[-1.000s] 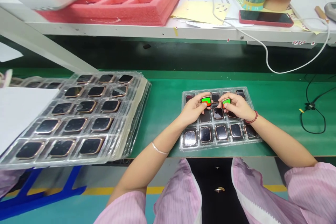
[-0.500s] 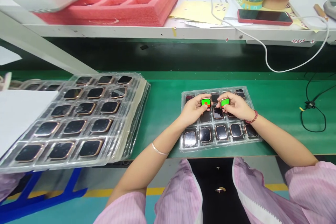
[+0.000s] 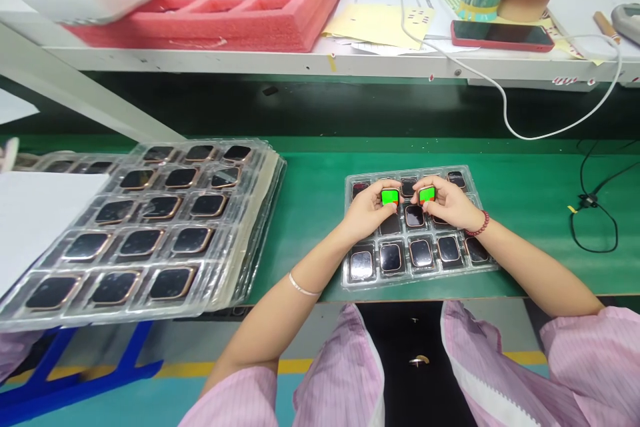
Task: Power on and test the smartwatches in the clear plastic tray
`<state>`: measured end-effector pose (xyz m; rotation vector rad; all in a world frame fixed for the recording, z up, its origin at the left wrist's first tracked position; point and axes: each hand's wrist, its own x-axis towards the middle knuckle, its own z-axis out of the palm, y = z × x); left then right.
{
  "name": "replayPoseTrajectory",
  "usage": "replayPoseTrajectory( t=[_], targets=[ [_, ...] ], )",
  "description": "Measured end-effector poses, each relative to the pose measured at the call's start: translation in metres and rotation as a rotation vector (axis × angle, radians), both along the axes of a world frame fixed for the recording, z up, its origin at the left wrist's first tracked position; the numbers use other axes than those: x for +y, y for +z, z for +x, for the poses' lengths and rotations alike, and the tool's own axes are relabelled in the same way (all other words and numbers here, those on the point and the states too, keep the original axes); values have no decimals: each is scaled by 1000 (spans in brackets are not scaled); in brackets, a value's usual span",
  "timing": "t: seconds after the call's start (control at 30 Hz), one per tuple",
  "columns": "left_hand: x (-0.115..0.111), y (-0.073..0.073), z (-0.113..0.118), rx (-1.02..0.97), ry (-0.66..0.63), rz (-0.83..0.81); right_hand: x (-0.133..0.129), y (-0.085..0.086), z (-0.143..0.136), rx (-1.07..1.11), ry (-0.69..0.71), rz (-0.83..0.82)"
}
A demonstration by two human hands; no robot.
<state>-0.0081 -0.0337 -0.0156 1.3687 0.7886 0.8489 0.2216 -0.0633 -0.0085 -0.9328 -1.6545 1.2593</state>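
Two square smartwatches without straps are held up over a clear plastic tray (image 3: 356,283). My left hand (image 3: 369,212) is closed on the left smartwatch (image 3: 389,196), its thumb at the lower edge of the lit screen. The other smartwatch (image 3: 427,194) sits in my right hand (image 3: 453,203), the thumb at the bottom of its screen. Both screens glow mostly green with some red low down. In the tray pockets below lie dark-screened watches, such as a front-row watch (image 3: 421,253); my hands hide part of the back rows.
Stacked trays of watches (image 3: 143,241) stand at left, partly under a white sheet (image 3: 45,213). A shelf (image 3: 280,63) above holds a pink foam tray (image 3: 315,20), papers, a phone (image 3: 503,35) and a drooping white cable (image 3: 505,97). A black cable (image 3: 595,202) lies at right.
My left thumb has slid down off the middle of its screen, and the red patch there has shrunk to the lower edge. My right hand is almost unchanged.
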Motion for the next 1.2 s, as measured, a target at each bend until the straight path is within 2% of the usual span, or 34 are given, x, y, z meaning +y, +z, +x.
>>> replayPoseTrajectory(
  t=[0.37,0.57,0.93,1.07,1.2],
  targets=[
    [-1,2,0,58,1,12,0,-3,2,-16,10,-42],
    [-1,3,1,20,6,16,2,-5,3,8,-4,-68],
    [0,2,1,34,6,-18,0,-1,0,-36,-30,59],
    [-1,4,2,43,30,-4,-1,2,0,-34,4,21],
    [-2,6,2,8,8,-20,0,1,1,-22,-24,-63]
  ],
)
